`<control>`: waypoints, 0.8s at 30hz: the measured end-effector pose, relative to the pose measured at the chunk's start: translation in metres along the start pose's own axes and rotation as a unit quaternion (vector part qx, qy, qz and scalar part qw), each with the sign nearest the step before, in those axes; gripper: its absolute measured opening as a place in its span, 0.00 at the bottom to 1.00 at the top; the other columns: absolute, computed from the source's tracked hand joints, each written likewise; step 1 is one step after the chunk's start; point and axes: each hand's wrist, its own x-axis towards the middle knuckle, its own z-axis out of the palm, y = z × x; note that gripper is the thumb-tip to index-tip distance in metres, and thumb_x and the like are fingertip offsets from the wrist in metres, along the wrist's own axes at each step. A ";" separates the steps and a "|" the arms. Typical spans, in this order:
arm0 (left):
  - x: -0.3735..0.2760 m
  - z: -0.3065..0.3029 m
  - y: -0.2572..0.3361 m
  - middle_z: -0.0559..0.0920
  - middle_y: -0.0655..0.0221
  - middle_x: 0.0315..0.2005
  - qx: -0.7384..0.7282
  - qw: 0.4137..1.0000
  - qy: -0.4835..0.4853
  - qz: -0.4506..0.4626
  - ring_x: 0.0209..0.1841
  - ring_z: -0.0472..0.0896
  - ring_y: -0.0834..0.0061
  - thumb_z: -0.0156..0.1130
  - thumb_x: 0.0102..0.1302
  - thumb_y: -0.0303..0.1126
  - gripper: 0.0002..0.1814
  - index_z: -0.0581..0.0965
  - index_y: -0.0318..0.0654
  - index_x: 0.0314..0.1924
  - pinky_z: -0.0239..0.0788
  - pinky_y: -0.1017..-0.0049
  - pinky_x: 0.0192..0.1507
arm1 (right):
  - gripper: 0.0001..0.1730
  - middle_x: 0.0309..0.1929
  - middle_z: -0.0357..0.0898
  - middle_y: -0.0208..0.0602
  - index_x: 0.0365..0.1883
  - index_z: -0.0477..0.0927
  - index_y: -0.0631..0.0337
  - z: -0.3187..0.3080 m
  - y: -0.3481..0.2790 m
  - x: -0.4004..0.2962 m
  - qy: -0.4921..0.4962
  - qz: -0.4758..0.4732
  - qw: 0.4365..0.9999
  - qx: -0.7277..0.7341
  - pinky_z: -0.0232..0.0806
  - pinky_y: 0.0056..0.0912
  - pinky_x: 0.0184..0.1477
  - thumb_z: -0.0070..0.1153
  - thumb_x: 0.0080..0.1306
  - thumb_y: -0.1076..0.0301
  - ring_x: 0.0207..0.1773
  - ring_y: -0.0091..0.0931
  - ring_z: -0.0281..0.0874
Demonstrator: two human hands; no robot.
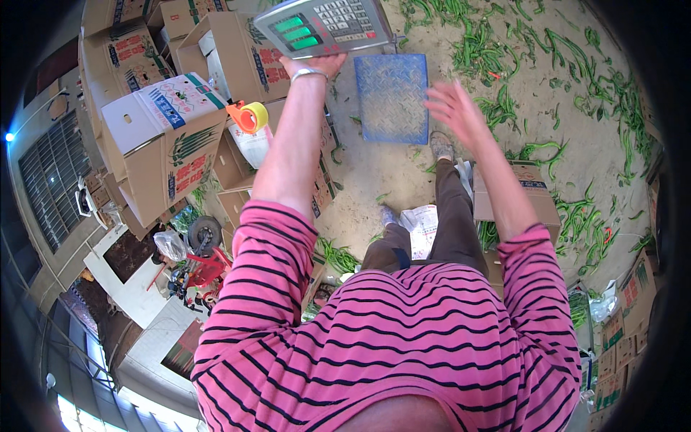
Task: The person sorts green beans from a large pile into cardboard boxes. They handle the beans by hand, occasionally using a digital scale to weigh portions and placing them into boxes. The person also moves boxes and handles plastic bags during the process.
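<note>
My left hand (313, 66) is at the near edge of the grey display unit (326, 27) of a platform scale, its fingers mostly hidden behind the housing. Green lit readouts and a keypad face up at me. Below and to the right of the display lies the scale's blue, worn tread-plate platform (391, 100), with nothing on it. My right hand (456, 108), slightly blurred, hovers by the platform's right edge, fingers apart and holding nothing. An orange tape dispenser with a yellow roll (249, 116) rests at the corner of a printed cardboard carton (167, 129), left of my left forearm.
Stacked open cartons (227, 54) crowd the left side. Long green peppers (480, 48) lie scattered over the floor on the right. A carton (515, 189) stands beside my right leg, and a white printed bag (421, 229) lies between my legs. Farther left is a red vehicle (208, 270).
</note>
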 end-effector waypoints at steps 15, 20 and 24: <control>-0.045 -0.094 0.014 0.71 0.48 0.56 0.171 0.975 0.141 -0.007 0.57 0.71 0.49 0.44 0.67 0.61 0.40 0.63 0.28 0.59 0.61 0.48 0.59 | 0.21 0.36 0.80 0.35 0.46 0.74 0.60 -0.183 0.167 -0.111 0.261 0.269 0.908 -0.190 0.69 0.25 0.32 0.49 0.68 0.50 0.33 0.23 0.78; -0.149 -0.276 -0.017 0.83 0.57 0.36 0.445 0.876 0.183 -0.015 0.37 0.83 0.65 0.52 0.67 0.51 0.24 0.79 0.35 0.38 0.74 0.68 0.41 | 0.16 0.31 0.80 0.32 0.43 0.75 0.58 -0.108 0.175 -0.064 0.225 0.243 0.885 -0.327 0.70 0.23 0.27 0.50 0.67 0.55 0.29 0.22 0.78; -0.249 -0.370 -0.065 0.83 0.55 0.29 0.652 0.708 0.206 -0.178 0.35 0.82 0.58 0.53 0.59 0.56 0.28 0.80 0.33 0.33 0.70 0.62 0.41 | 0.17 0.30 0.81 0.34 0.44 0.75 0.63 -0.082 0.207 -0.011 0.176 0.223 0.888 -0.362 0.68 0.21 0.26 0.52 0.65 0.58 0.26 0.21 0.78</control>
